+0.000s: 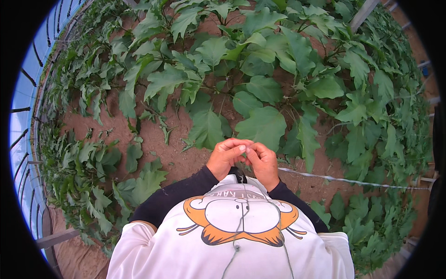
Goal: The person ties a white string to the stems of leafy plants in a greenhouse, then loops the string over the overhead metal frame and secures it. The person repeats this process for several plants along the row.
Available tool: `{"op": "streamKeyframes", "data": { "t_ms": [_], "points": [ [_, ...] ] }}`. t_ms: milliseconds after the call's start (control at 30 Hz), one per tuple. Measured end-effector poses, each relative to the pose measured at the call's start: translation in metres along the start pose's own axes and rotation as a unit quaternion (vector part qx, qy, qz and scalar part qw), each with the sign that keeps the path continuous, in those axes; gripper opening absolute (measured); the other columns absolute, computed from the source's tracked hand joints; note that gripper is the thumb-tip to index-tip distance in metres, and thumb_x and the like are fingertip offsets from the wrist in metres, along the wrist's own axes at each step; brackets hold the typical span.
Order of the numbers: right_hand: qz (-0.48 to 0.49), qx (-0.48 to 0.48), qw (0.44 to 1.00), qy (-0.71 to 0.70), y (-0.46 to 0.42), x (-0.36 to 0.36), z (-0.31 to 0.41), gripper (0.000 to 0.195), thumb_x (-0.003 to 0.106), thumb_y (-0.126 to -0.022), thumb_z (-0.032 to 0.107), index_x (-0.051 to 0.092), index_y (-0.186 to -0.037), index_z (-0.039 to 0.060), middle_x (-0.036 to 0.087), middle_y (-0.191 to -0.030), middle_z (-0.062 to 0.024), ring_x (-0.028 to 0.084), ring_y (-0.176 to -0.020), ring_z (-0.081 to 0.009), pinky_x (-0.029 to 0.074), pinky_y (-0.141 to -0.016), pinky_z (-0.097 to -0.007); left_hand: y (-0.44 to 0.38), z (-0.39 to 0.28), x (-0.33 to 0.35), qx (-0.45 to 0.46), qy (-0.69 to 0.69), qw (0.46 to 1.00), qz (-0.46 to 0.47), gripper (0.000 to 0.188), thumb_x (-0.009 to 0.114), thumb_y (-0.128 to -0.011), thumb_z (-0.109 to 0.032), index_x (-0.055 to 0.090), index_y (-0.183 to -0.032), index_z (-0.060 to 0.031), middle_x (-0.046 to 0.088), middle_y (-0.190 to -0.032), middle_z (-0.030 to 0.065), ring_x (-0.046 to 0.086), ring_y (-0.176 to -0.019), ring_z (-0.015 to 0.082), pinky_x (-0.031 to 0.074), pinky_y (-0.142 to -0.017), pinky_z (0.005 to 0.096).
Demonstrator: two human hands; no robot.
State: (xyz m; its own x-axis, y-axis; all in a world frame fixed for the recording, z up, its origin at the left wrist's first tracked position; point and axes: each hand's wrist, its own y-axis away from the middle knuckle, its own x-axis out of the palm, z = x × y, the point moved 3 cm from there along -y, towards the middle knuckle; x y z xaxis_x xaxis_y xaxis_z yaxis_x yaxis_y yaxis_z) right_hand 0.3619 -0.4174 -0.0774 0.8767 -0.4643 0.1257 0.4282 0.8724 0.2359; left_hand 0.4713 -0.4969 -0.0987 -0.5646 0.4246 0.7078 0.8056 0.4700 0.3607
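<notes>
My left hand [227, 157] and my right hand [262, 164] meet at the fingertips in front of my waist. Thumbs and forefingers are pinched close together; whatever lies between them is too small or hidden to make out. A thin green string [243, 216] runs down over my white printed shirt from near the hands, with a small knot on it. Just beyond my fingers spread the broad lobed leaves [263, 126] of an eggplant-like plant. A white twisted twine [327, 177] stretches from beside my right hand towards the right.
Dense leafy rows stand ahead and on both sides, with bare brown soil [163, 139] between them. A grey post [363, 15] rises at the upper right, another bar [57, 238] at the lower left. Plastic greenhouse sheeting [26, 122] with dark ribs curves along the left.
</notes>
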Motion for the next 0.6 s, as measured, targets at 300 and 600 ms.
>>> {"op": "streamKeyframes", "data": {
  "t_ms": [300, 600],
  "points": [
    [0.027, -0.008, 0.997, 0.078, -0.065, 0.036, 0.024, 0.013, 0.057, -0.090, 0.012, 0.060, -0.087, -0.0002, 0.059, -0.066, -0.0003, 0.051, -0.057, -0.0042, 0.040, -0.050, -0.0204, -0.031, -0.047, -0.023, 0.018, 0.106, 0.994, -0.035, 0.020, 0.056, -0.090, -0.014, 0.060, -0.107, -0.0036, 0.062, -0.096, 0.0054, 0.057, -0.084, 0.0123, 0.046, -0.075, 0.0265],
    [0.084, 0.036, 0.994, 0.059, -0.143, 0.021, 0.047, 0.013, 0.060, -0.088, 0.014, 0.057, -0.090, 0.0018, 0.061, -0.072, -0.0020, 0.052, -0.055, -0.0048, 0.038, -0.044, -0.0177, -0.086, -0.093, -0.029, 0.078, -0.057, 0.985, -0.146, 0.016, 0.062, -0.087, -0.016, 0.064, -0.097, -0.0028, 0.064, -0.089, 0.0017, 0.053, -0.074, 0.0065, 0.043, -0.066, 0.0221]
  ]
}}
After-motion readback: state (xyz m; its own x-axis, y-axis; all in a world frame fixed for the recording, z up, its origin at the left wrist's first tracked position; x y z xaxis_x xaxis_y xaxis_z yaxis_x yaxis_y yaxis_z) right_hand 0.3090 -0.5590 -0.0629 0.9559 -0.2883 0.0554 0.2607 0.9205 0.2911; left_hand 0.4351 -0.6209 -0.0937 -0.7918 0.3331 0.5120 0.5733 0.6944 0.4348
